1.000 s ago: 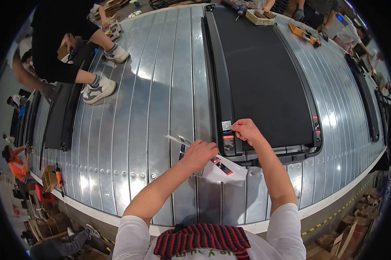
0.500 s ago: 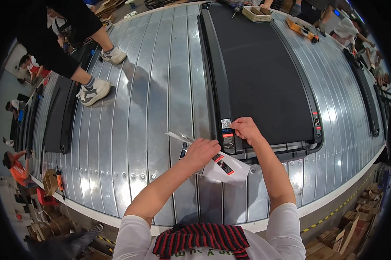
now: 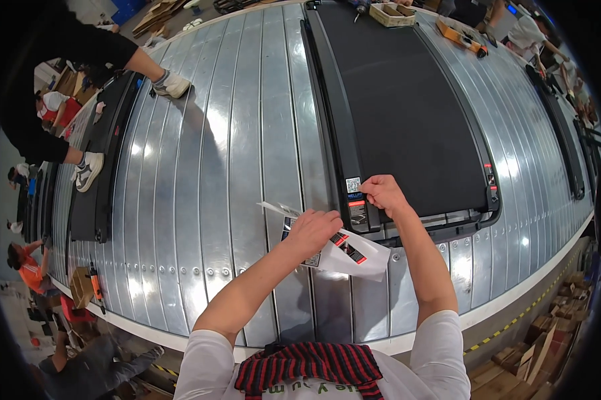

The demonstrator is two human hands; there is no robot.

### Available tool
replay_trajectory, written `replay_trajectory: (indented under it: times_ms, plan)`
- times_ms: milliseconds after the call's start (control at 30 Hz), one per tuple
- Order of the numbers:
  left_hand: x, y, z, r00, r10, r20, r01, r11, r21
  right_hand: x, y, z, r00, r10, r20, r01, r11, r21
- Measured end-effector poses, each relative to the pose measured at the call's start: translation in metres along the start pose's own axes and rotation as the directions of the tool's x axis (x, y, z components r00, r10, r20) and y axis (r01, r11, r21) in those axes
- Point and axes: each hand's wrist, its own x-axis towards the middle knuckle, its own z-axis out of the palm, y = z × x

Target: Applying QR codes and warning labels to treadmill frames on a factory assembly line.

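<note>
My left hand [image 3: 314, 233] is closed on a white sticker sheet [image 3: 374, 261] that carries black and red labels. The sheet hangs over the metal slats, just short of a black treadmill deck [image 3: 407, 113]. My right hand [image 3: 386, 195] is pinched, its fingertips at the right edge of a white QR-code sticker [image 3: 353, 185] on the deck's left side rail [image 3: 344, 100]. Just below that sticker, a black and red warning label [image 3: 358, 212] is on the same rail. Another warning label [image 3: 491, 180] shows on the right rail.
A person's shoe [image 3: 172, 86] stands on the slatted metal table [image 3: 200, 173]; the other shoe [image 3: 89, 171] is at another black deck [image 3: 104, 160]. Parts trays [image 3: 392, 15] and an orange tray [image 3: 457, 35] lie at the far end. A cordless screwdriver [image 3: 96, 288] lies at left.
The other person's nearer foot has stepped left, to the left-hand black deck. My view has shifted slightly; my hands keep nearly the same places at the sheet and the QR-code sticker.
</note>
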Motion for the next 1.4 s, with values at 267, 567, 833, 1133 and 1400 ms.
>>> replay_trajectory:
  times_ms: [267, 567, 833, 1133, 1400]
  plan:
    - [0.001, -0.001, -0.003, 0.999, 0.017, -0.031, -0.017, 1.0, 0.014, -0.004, -0.003, 0.003, 1.0, -0.018, -0.019, 0.018, 1.0, -0.007]
    - [0.008, -0.002, -0.004, 1.0, 0.025, -0.005, -0.025, 1.0, 0.014, -0.002, -0.001, 0.002, 0.999, -0.033, -0.012, 0.033, 0.999, -0.023]
    - [0.011, -0.006, -0.002, 0.998, 0.04, 0.046, -0.042, 0.998, 0.047, -0.001, 0.002, -0.001, 1.0, -0.029, 0.01, 0.029, 1.0, 0.01]
    - [0.008, -0.009, 0.0, 0.997, 0.079, 0.002, -0.079, 0.993, 0.083, 0.0, 0.002, 0.001, 0.999, -0.032, -0.001, 0.032, 0.999, -0.018]
    - [0.009, -0.01, -0.002, 0.993, 0.111, -0.041, -0.106, 0.99, 0.096, -0.001, 0.003, 0.0, 0.999, -0.021, -0.036, 0.02, 1.0, -0.022]
